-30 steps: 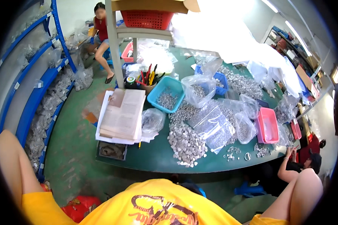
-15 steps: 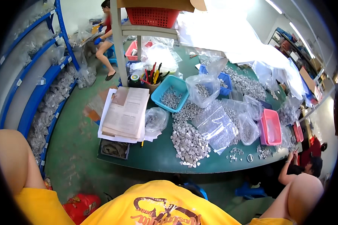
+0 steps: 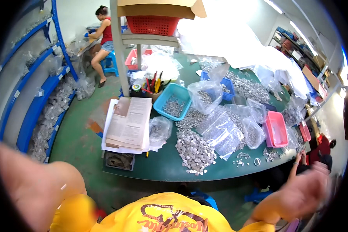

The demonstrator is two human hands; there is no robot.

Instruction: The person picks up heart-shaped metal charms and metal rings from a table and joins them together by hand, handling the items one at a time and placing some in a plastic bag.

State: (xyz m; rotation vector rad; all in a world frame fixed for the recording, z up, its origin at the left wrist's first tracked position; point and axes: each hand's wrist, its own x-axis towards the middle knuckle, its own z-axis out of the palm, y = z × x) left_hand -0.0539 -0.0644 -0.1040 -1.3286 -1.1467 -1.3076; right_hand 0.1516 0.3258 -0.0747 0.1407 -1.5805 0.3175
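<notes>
Left arm (image 3: 38, 185) bends at the left rim, heavily blurred; its hand's state cannot be told. Right hand (image 3: 306, 190) is raised at lower right, finger state indeterminate. Metal pieces (image 3: 195, 152) lie heaped on the table (image 3: 162, 168), between both.

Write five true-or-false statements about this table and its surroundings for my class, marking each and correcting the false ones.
The blurred right hand is apart from the pink tub. True.
The pink tub stands left of the stacked papers. False: it stands to their right.
The stacked papers lie left of the teal tub. True.
The teal tub is bare inside. False: it holds small silvery pieces.
A red basket rests on the shelf. True.
</notes>
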